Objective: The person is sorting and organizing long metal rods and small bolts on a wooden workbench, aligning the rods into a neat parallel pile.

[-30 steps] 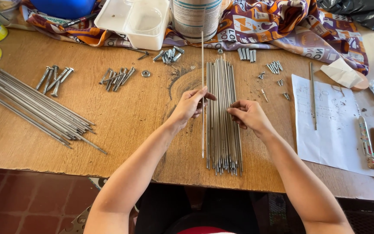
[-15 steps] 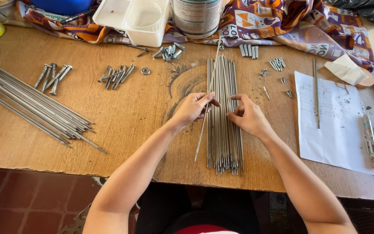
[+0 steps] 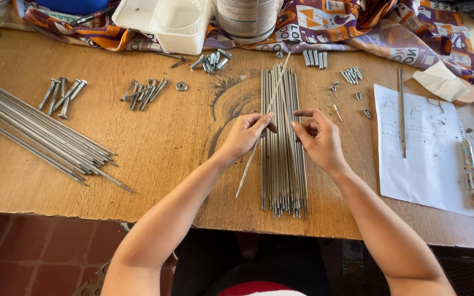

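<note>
Rods (image 3: 283, 148) are lying in a pile on the table (image 3: 182, 142). My left hand (image 3: 245, 134) is pinching one rod (image 3: 263, 118), now tilting slantwise off the pile, while my right hand (image 3: 319, 140) is resting half-open, fingertips on the pile.

Bright, even daylight, soft shadows beneath the forearms, sharp focus, slight edge distortion.
</note>
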